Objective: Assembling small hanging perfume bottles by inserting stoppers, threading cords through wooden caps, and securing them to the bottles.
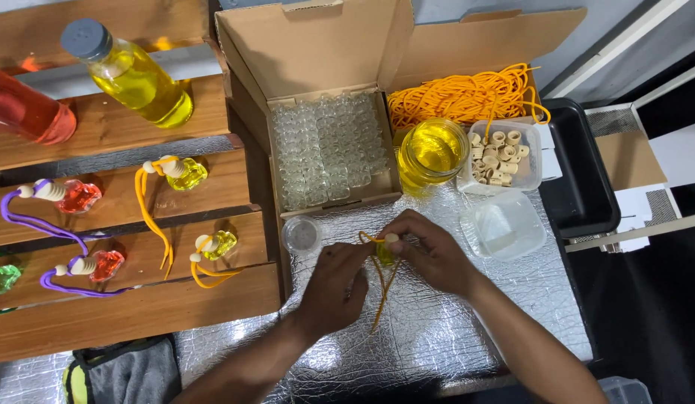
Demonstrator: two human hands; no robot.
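Both hands meet over the silver foil table (452, 314). My left hand (334, 288) and my right hand (429, 251) together hold a tiny glass bottle of yellow liquid (385, 253) with a pale wooden cap. An orange cord (380, 288) loops from the cap and hangs down between my hands. Just behind stands an open glass jar of yellow liquid (432, 152). A cardboard box of several empty small glass bottles (328, 150) sits behind my hands.
A clear tub of wooden caps (500, 155), a pile of orange cord (467, 96), an empty clear tub (504, 224) and a small round lid (302, 234) lie around. Wooden steps (115, 202) at left carry finished yellow and red bottles. A black tray (579, 172) sits right.
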